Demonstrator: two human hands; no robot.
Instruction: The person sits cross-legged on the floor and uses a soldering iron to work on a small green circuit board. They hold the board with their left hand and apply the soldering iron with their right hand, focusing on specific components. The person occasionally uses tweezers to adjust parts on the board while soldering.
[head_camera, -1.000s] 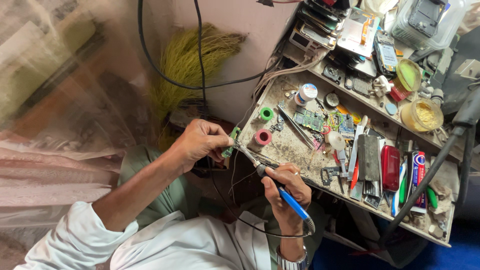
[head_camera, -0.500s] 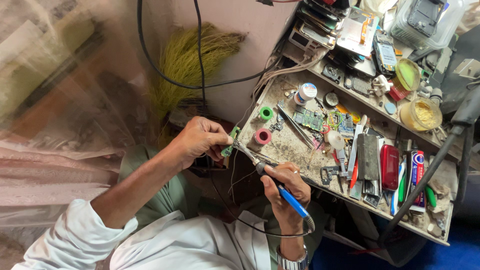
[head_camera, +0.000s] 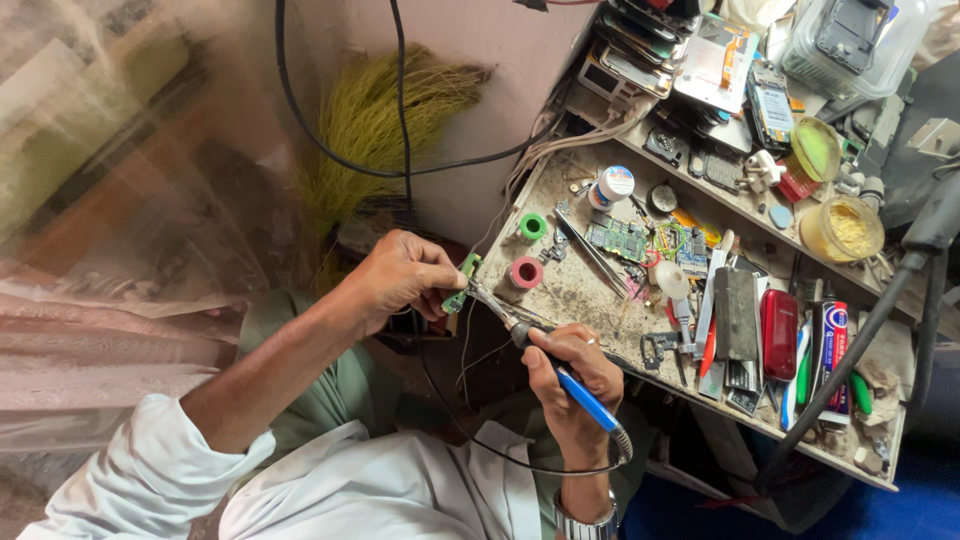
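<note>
Containers: a round clear tub (head_camera: 842, 229) at 2 o'clock of the workbench (head_camera: 590, 290) holds a pale yellow granular material. A shallow green-lidded dish (head_camera: 818, 148) stands just above it; its contents cannot be determined. A small white jar (head_camera: 612, 185) with a blue band stands capped near the bench's rear edge. A clear plastic box (head_camera: 850, 40) at 1 o'clock holds a dark device.

Grip state: the left hand (head_camera: 400, 280) is clenched on a small green circuit board (head_camera: 460, 284), pinched between thumb and fingers; the board projects from the grip at 3 o'clock. The right hand (head_camera: 570, 375) grasps a blue-handled soldering iron (head_camera: 560, 375) in a pen hold. The shaft extends from the grip toward 10 o'clock, and the tip meets the board's lower edge. Thin wires (head_camera: 465, 350) hang from the board toward 6 o'clock.

Adjacent items: a green tape roll (head_camera: 533, 227) and a red tape roll (head_camera: 526, 272) lie on the bench at 3 o'clock of the board.
</note>
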